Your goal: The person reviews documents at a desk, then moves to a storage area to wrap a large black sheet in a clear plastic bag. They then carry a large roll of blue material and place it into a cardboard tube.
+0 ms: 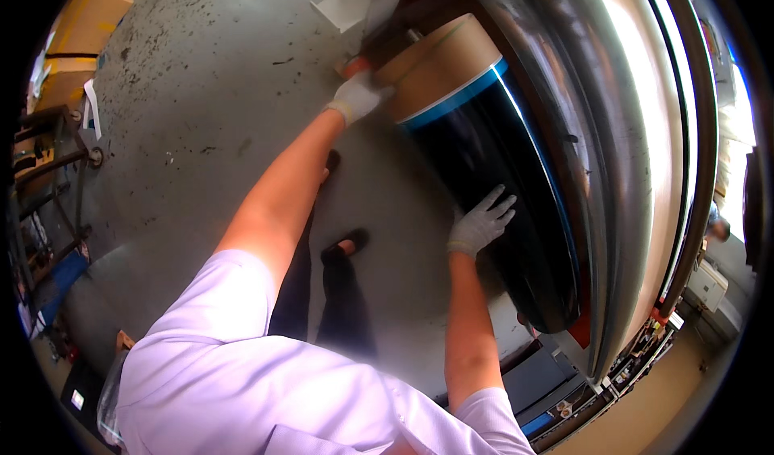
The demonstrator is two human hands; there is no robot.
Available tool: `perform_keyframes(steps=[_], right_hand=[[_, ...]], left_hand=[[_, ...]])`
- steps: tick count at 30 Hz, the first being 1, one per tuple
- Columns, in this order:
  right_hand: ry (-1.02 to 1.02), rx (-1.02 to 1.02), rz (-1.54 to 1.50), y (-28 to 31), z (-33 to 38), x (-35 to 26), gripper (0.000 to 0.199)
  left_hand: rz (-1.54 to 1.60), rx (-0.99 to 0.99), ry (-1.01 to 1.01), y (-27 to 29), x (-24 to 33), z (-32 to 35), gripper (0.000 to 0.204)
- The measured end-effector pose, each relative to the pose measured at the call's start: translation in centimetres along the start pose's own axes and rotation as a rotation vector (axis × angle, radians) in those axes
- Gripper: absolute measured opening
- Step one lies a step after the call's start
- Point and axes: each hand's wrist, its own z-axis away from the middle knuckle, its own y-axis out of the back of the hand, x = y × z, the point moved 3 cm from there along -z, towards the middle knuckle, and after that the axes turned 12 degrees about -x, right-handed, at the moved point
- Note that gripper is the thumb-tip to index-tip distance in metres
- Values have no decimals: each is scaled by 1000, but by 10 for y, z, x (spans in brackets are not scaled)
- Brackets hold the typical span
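Note:
A large roll of glossy black sheet (484,149) hangs at a slant along the machine, its far end wrapped in brown material (443,56) with a blue band (455,99) between. My right hand (484,223), in a white glove, lies on the black surface with its fingers spread. Beside the brown far end is my left hand (360,99), also gloved. It is next to an orange-red part (355,67); motion blur hides its fingers, so I cannot see whether it grips that part. A short metal shaft end (414,35) shows behind the brown end.
Long shiny metal rollers (556,60) run along the right of the black roll. Below its near end sit a dark grey box (540,382) and a shelf of small tools (568,407). A wheeled metal cart (81,161) and cardboard boxes (93,12) stand at left. Another person (717,228) appears far right.

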Motion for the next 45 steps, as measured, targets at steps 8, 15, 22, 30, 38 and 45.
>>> perform_keyframes(steps=[8, 15, 22, 30, 38, 45], right_hand=[[89, -161, -73, -7, 34, -8, 107], [141, -146, -274, -1, 49, 9, 89], [516, -420, -438, -27, 110, 67, 61], [434, -566, -749, 84, 171, 96, 45], [641, 33, -939, 327, 120, 9, 22], [513, 286, -875, 515, 36, -165, 32]], left_hand=[[11, -22, -55, -9, -23, -14, 62], [14, -142, 26, 5, -1, 10, 59], [-189, -142, 246, 18, -89, 148, 59], [-249, -434, 900, 124, -192, 538, 53], [-22, -303, 1136, 210, -291, 584, 58], [173, 20, 409, 354, -192, 337, 59]])
